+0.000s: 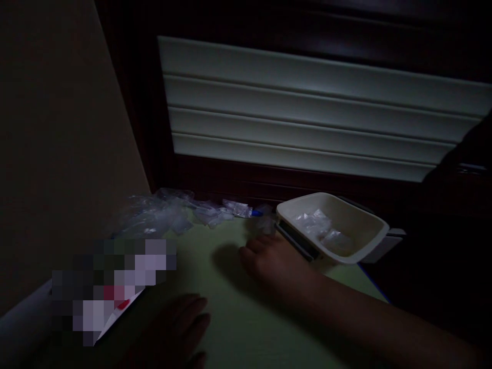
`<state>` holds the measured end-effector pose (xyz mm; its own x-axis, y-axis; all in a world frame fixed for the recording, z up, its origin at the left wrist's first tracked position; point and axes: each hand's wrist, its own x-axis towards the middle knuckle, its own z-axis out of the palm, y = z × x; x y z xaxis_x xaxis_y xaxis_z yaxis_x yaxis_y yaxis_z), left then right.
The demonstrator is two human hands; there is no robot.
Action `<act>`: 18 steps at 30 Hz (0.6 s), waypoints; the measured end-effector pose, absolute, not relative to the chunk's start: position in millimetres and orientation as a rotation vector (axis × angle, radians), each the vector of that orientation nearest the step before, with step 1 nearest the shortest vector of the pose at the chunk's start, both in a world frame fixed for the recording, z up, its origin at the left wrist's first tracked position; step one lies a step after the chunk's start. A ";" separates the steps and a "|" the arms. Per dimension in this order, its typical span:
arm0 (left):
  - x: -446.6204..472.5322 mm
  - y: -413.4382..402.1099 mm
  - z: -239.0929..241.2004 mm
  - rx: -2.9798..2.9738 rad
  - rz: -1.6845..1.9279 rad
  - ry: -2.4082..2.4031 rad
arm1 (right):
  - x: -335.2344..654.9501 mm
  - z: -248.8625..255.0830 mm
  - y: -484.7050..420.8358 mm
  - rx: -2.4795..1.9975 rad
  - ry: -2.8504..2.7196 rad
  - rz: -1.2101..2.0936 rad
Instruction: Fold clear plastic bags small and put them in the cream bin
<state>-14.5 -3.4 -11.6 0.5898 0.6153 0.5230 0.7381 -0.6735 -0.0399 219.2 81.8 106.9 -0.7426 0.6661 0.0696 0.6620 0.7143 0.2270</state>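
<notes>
My right hand (272, 259) is over the pale green tabletop (226, 292), in front of and just left of a cream plastic container (369, 238). Its fingers curl downward, and whatever lies inside them is hidden. Small clear plastic bags (313, 223) lie in the container. Low in the picture, dark and partly cut off, my left hand (180, 328) shows its fingers slightly apart with nothing in them. A loose heap of clear plastic bags (157, 212) lies along the back of the table, beyond both hands.
A printed packet or sheet (119, 312), mostly pixelated, lies at the left. Behind the table stands a dark wooden panel with pale slats (300, 107). A plain wall (65, 128) rises at the left. The container's side clips stick outward. The light is dim.
</notes>
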 end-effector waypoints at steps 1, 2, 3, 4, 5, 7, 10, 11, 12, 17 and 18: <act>-12.2 -5.5 -7.0 -2.581 -0.694 -1.083 | 216.0 97.3 78.3 1.112 2.898 0.349; -9.8 -7.6 -2.5 -2.604 -0.650 -1.152 | 213.1 88.4 75.2 1.117 2.901 0.325; -7.3 -9.5 1.7 -2.625 -0.649 -1.174 | 210.2 80.3 72.5 1.125 2.909 0.307; -5.0 -11.0 5.3 -2.658 -0.624 -1.197 | 207.5 72.8 70.0 1.132 2.921 0.289; -3.0 -12.1 8.2 -2.692 -0.591 -1.234 | 204.9 65.9 67.7 1.147 2.937 0.275; -0.2 -13.1 11.8 -2.726 -0.625 -1.268 | 199.8 53.0 63.2 1.200 2.978 0.257; 1.1 -13.7 13.8 -2.783 -0.551 -1.283 | 193.4 34.4 57.1 1.293 3.035 0.233; 1.0 -14.0 14.2 -2.783 -0.554 -1.291 | 191.9 28.6 55.8 1.309 3.050 0.217; 0.8 -14.5 14.5 -2.800 -0.525 -1.298 | 190.7 23.5 55.0 1.317 3.062 0.200; 0.1 -18.3 17.7 -2.715 -0.425 -1.463 | 186.7 11.3 60.8 1.330 3.091 0.171; 0.4 -19.1 18.6 -2.698 -0.410 -1.489 | 184.9 11.4 63.3 1.330 3.091 0.180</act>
